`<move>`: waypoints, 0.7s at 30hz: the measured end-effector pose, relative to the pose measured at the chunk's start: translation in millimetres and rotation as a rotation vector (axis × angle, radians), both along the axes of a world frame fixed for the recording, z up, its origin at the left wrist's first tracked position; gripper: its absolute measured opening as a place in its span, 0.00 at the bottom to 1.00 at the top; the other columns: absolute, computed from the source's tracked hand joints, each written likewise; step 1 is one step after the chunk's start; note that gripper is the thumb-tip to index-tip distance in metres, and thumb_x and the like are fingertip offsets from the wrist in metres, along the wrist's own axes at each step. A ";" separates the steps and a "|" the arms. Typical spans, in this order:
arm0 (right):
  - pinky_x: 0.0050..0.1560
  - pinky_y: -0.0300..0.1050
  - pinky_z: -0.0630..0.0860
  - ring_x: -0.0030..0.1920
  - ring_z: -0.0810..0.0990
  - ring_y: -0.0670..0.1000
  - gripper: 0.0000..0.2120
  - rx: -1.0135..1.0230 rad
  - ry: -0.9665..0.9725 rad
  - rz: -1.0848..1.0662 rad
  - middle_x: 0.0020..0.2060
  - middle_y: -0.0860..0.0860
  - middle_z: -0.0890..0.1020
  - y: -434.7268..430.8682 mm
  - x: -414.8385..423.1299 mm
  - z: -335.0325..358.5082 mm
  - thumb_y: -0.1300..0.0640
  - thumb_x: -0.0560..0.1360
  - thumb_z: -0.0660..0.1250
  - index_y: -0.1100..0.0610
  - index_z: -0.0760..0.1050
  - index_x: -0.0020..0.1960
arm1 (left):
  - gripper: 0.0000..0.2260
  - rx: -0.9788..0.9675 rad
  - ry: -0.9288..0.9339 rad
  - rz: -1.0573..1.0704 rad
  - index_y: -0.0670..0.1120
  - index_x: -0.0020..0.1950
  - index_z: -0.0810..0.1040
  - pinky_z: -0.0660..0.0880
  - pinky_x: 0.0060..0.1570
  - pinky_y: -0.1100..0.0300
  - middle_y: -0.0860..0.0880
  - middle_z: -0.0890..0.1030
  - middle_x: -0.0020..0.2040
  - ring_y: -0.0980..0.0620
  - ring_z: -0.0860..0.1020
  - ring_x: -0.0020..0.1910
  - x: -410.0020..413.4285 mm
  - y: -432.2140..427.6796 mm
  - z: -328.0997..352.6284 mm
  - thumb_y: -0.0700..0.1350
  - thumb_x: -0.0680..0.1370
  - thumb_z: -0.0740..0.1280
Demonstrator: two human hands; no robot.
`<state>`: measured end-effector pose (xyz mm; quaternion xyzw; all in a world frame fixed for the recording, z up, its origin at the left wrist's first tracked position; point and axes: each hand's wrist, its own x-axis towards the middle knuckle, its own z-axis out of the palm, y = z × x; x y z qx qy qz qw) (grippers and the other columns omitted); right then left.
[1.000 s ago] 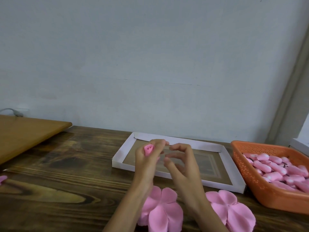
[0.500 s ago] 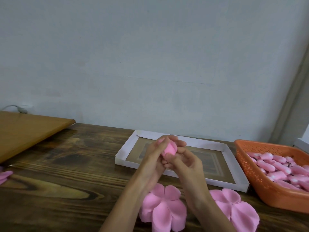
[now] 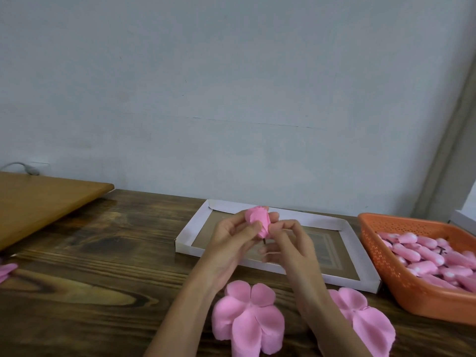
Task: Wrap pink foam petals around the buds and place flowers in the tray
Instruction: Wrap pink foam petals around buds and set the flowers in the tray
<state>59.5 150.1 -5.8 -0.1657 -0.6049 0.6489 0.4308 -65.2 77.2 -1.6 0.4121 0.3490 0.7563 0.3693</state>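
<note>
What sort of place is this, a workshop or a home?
Likely a small craft worktable for handmade artificial flowers: an orange basket heaped with pink buds, foam petals on the wooden table, and left hand and right hand gripping a half-wrapped flower.

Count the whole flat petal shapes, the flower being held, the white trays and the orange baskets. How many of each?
Whole flat petal shapes: 2
Held flower: 1
White tray: 1
Orange basket: 1
Total: 5
</note>
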 end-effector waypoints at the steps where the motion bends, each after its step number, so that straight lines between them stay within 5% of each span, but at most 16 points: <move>1: 0.41 0.43 0.81 0.40 0.83 0.53 0.04 0.107 -0.022 -0.105 0.43 0.52 0.85 1.9 1.5 -1.5 0.57 0.81 0.70 0.58 0.77 0.51 | 0.17 -0.003 0.006 0.019 0.47 0.64 0.85 0.80 0.60 0.55 0.39 0.83 0.64 0.41 0.82 0.64 -0.8 1.1 -1.1 0.46 0.76 0.74; 13: 0.48 0.52 0.84 0.45 0.87 0.51 0.08 0.396 -0.088 -0.247 0.42 0.47 0.88 11.3 7.3 -3.9 0.59 0.74 0.79 0.50 0.85 0.51 | 0.11 -0.068 0.218 0.179 0.44 0.64 0.84 0.81 0.56 0.57 0.43 0.87 0.58 0.45 0.85 0.61 0.2 4.7 -10.0 0.41 0.83 0.69; 21: 0.47 0.47 0.83 0.44 0.86 0.49 0.07 0.415 -0.064 -0.309 0.43 0.46 0.87 12.8 6.6 -4.7 0.61 0.75 0.78 0.51 0.85 0.49 | 0.13 -0.058 0.245 0.083 0.47 0.69 0.82 0.77 0.68 0.49 0.44 0.84 0.65 0.44 0.81 0.67 0.1 8.0 -11.9 0.44 0.84 0.67</move>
